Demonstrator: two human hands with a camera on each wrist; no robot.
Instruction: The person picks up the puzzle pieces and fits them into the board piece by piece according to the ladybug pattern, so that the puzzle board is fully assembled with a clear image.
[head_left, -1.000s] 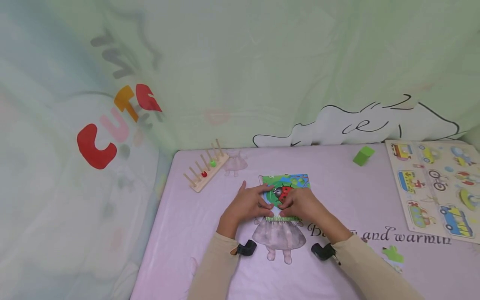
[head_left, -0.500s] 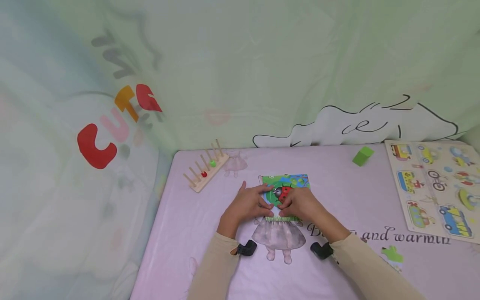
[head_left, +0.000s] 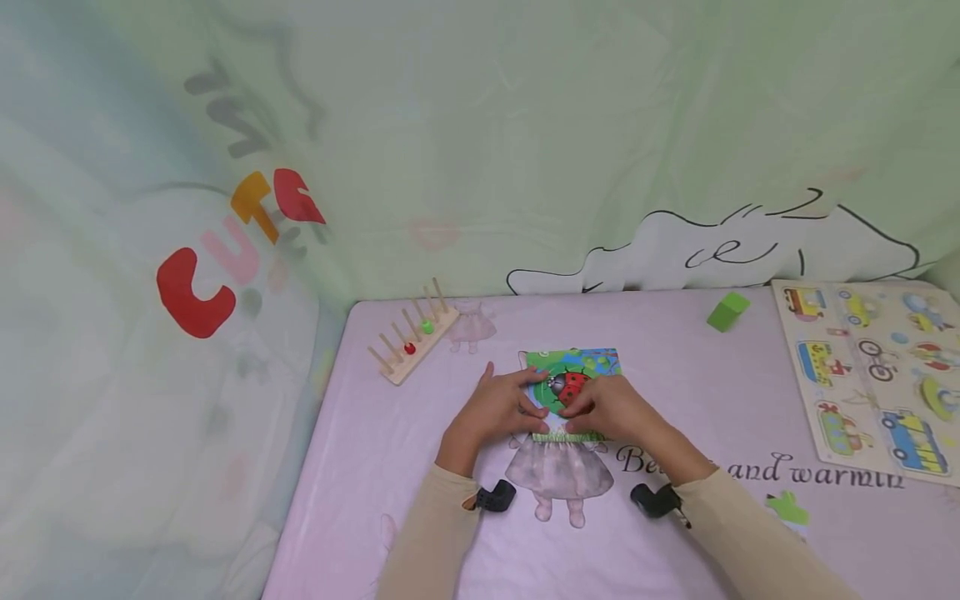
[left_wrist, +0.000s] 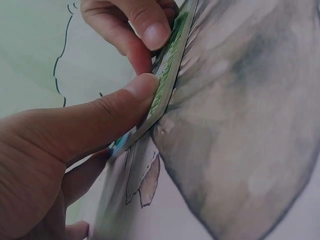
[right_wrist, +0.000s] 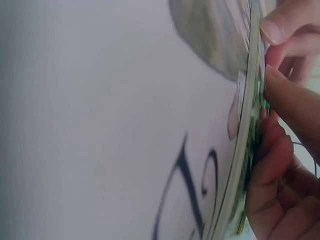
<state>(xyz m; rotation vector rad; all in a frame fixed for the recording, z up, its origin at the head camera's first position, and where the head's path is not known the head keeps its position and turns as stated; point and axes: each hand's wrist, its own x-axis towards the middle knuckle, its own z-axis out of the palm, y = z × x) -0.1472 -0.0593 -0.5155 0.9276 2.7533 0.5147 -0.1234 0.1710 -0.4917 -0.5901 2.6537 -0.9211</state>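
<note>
A ladybug jigsaw puzzle (head_left: 573, 360) in a shallow square tray lies on the pink cloth, in front of the person. My left hand (head_left: 497, 408) lies over its left side, fingers extended onto the picture and thumb near the lower edge. In the left wrist view that thumb (left_wrist: 115, 107) rests on the printed grass strip. My right hand (head_left: 611, 408) is over the lower right part, with fingers bent and thumb and index tips on the picture, a small gap between them. I cannot tell whether they pinch a piece. Its palm side hides the lower right of the puzzle.
A wooden peg rack (head_left: 423, 346) with a red and a green bead stands at the back left. At the back right are a green block (head_left: 727, 312) and a vehicle peg puzzle board (head_left: 862, 375). A loose green jigsaw piece (head_left: 787, 506) lies beside the right sleeve.
My right hand has shifted slightly to the right, so more of the ladybug shows. My left hand and the puzzle have stayed in place.
</note>
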